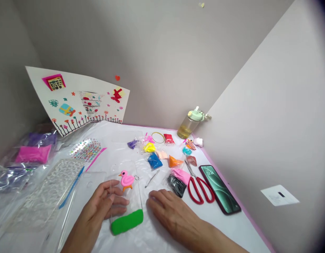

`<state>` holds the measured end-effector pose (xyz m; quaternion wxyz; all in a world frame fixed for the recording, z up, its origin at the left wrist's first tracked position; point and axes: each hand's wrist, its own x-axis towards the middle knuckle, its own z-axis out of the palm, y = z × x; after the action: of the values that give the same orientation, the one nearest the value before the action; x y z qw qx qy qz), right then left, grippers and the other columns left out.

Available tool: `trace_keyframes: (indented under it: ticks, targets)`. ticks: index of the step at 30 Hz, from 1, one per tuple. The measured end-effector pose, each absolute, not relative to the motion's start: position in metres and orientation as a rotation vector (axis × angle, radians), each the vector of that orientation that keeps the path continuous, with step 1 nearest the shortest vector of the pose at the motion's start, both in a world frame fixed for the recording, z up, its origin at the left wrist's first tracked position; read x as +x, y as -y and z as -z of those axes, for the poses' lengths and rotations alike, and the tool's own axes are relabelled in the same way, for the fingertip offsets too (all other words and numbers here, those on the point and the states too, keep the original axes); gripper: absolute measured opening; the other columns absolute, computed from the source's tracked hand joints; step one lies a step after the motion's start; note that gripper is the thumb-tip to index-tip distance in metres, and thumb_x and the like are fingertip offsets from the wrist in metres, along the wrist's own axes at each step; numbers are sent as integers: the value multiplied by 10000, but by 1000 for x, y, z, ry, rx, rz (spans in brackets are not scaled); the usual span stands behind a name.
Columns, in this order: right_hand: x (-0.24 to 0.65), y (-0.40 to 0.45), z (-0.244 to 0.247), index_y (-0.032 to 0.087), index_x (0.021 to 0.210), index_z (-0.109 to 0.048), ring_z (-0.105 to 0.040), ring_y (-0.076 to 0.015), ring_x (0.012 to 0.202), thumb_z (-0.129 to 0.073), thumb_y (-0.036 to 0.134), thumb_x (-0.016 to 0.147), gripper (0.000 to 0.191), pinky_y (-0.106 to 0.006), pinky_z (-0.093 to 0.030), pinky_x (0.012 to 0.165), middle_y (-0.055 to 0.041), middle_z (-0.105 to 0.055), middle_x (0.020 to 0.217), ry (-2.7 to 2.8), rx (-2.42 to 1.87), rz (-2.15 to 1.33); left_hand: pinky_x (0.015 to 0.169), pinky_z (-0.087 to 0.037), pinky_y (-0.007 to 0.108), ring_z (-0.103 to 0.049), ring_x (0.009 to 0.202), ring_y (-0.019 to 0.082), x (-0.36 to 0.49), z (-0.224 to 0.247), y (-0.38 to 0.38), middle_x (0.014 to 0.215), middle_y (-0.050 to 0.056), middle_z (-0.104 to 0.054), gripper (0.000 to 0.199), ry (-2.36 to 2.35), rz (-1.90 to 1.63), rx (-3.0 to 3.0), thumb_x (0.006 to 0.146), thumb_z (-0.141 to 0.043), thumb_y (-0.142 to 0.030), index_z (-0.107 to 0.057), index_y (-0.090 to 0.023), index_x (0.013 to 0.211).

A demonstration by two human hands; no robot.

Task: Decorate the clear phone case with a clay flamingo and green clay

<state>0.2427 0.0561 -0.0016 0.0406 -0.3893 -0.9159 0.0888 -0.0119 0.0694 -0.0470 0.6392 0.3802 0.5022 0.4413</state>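
My left hand (106, 202) grips the left edge of a clear phone case (134, 202), with fingers showing through it. A pink clay duck (127, 180) with an orange beak and feet sits on the case's upper part. Across its lower end lies a thick green clay strip (127, 222). My right hand (167, 209) rests palm down on the table to the right of the case, fingers lying loosely with no object visible in them. Just beyond it are a thin metal tool (152, 179) and a bag of black clay (177, 185).
Red-handled scissors (200, 189) and a phone (219, 188) lie at the right. Several clay packets, including a blue one (154, 161), spread across the middle. A bottle (190, 123) stands behind. Rhinestones (86, 149), a blue tool (71, 188) and a decorated poster (83, 102) are leftward.
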Motion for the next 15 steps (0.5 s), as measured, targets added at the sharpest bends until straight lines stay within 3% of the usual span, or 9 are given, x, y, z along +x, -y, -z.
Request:
trace_keyframes:
  ticks: [4, 9, 12, 15]
  targets:
    - [223, -89, 16, 190, 1114, -557, -585, -215, 983, -531, 80, 967, 186, -354, -512, 893, -85, -625, 1097, 2765, -1187, -152, 756, -642, 373, -736, 859, 252, -8, 48, -69, 979, 29, -672, 458, -1147, -1093, 838, 873, -644, -546, -548, -242, 1202]
    - [221, -121, 29, 136, 1135, -561, -561, -286, 1043, -492, -11, 922, 267, -461, -519, 887, -163, -600, 1199, 2579, -1362, -104, 727, -636, 342, -739, 780, 230, 1, 46, -69, 910, 17, -671, 462, -1170, -1159, 805, 841, -660, -573, -606, -238, 1154]
    - [226, -118, 35, 137, 1215, -534, -549, -266, 1111, -479, -26, 912, 348, -415, -518, 927, -159, -575, 1266, 2493, -1365, -134, 756, -635, 361, -746, 786, 242, 4, 48, -69, 903, 22, -677, 485, -1174, -1147, 798, 831, -663, -600, -613, -240, 1153]
    - [227, -111, 38, 174, 1191, -557, -566, -224, 1065, -499, 9, 931, 314, -348, -520, 918, -107, -614, 1196, 2459, -1305, -210, 779, -632, 361, -753, 816, 250, 3, 53, -70, 909, 16, -688, 490, -1154, -1133, 791, 825, -678, -602, -606, -260, 1169]
